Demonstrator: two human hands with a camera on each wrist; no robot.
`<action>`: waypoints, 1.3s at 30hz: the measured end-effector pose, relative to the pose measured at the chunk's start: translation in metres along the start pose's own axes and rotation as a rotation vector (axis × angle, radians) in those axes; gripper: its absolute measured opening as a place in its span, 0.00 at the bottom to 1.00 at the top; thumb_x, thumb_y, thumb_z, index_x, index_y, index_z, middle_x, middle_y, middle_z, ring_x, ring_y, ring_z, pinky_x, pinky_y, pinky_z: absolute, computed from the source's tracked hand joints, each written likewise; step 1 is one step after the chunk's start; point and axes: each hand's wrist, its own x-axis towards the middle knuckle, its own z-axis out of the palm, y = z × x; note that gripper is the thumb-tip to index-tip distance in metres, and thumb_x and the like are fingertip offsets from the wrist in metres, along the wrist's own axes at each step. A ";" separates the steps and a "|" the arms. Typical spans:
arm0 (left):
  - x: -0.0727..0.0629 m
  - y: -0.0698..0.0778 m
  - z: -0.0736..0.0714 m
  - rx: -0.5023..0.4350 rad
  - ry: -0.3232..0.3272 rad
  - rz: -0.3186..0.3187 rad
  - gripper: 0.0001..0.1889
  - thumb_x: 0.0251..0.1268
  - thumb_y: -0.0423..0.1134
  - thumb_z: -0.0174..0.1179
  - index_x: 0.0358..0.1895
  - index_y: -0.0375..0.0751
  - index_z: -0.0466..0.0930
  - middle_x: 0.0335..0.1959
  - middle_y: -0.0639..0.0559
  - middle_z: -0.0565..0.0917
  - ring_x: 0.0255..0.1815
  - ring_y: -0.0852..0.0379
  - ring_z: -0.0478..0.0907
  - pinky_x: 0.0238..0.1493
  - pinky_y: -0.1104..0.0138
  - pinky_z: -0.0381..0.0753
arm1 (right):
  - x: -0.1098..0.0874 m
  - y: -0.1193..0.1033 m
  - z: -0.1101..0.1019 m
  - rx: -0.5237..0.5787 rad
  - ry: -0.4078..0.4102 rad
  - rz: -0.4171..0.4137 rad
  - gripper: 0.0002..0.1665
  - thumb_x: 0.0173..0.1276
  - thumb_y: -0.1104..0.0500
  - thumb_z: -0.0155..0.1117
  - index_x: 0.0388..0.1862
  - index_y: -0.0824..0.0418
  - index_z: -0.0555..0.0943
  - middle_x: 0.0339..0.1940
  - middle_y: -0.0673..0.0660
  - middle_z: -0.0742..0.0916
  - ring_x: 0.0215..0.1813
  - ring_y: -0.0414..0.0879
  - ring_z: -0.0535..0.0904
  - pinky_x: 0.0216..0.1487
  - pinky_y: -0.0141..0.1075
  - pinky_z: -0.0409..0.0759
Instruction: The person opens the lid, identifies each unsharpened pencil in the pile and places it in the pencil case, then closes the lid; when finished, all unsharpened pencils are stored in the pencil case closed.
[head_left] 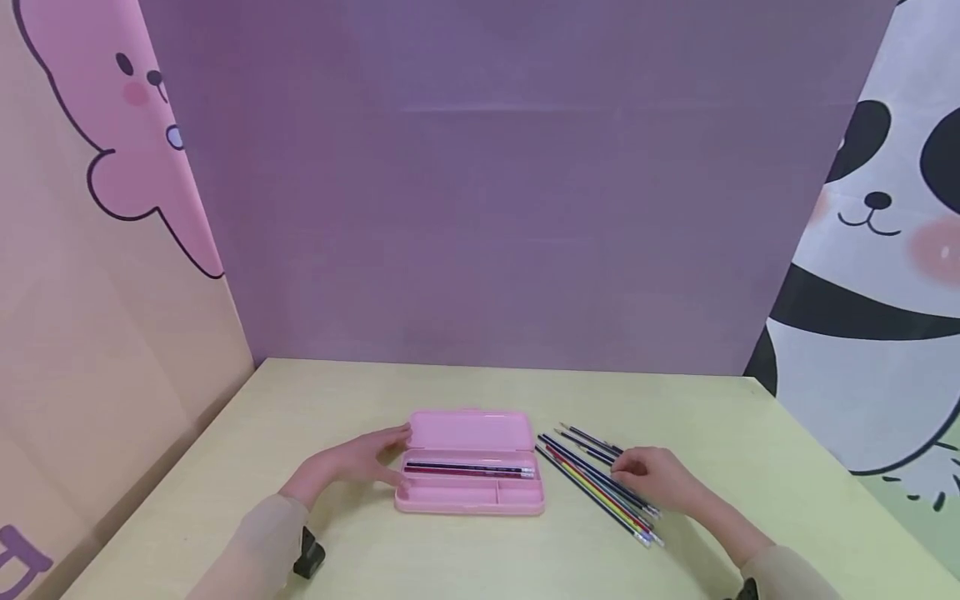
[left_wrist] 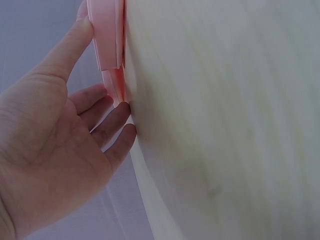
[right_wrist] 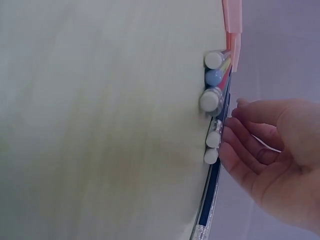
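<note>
A pink pencil case (head_left: 450,507) lies with its lid folded back, in the middle of the table. Inside its long upper compartment rest a dark pencil and a red pencil (head_left: 465,472). My left hand (head_left: 358,460) spans the case's left end, thumb on the near tray and fingers by the lid; its thumb and fingertips also show against the case in the left wrist view. Loose pencils (head_left: 596,492), dark, yellow and red, lie slantwise right of the case. Over them my right hand (head_left: 656,477) bends its fingers, tips at dark pencils; whether it pinches one is unclear.
The pale wooden table (head_left: 337,387) ends at a purple panel (head_left: 495,208) behind. A wall with a pink cartoon figure (head_left: 97,92) stands at left, a panda picture (head_left: 877,275) at right. In the right wrist view, several pencil ends (right_wrist: 210,100) point towards the camera.
</note>
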 end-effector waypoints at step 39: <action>0.001 -0.001 0.001 0.003 0.010 -0.002 0.51 0.47 0.52 0.71 0.73 0.39 0.53 0.74 0.41 0.53 0.75 0.39 0.49 0.73 0.45 0.49 | -0.006 -0.004 -0.007 -0.030 0.029 0.130 0.03 0.59 0.60 0.66 0.27 0.58 0.82 0.24 0.47 0.82 0.27 0.36 0.72 0.28 0.28 0.73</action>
